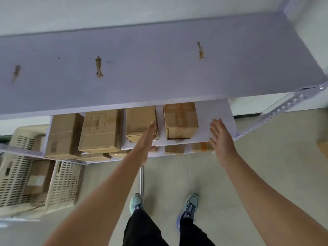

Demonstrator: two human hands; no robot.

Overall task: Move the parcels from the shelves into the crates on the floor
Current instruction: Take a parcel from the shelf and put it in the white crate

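parcels: I see four brown cartons [63,135] on mid shelf [213,112], 12 o'clock; rightmost is the taped carton [180,119].
writing: printed panel [97,123] on second carton [103,142], too blurred to read.
left hand [145,139]: fingers straight, at third carton [140,121], contact unclear.
right hand [220,137]: fingers spread, empty, 3 o'clock of taped carton.
crates [65,181]: beige, slotted, 8 o'clock.

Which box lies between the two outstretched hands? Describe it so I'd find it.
Under the grey top board, the next shelf carries four cardboard boxes in a row. Yours is the rightmost box, between the left hand and right hand. Alone among them, it has orange-brown tape across its top.
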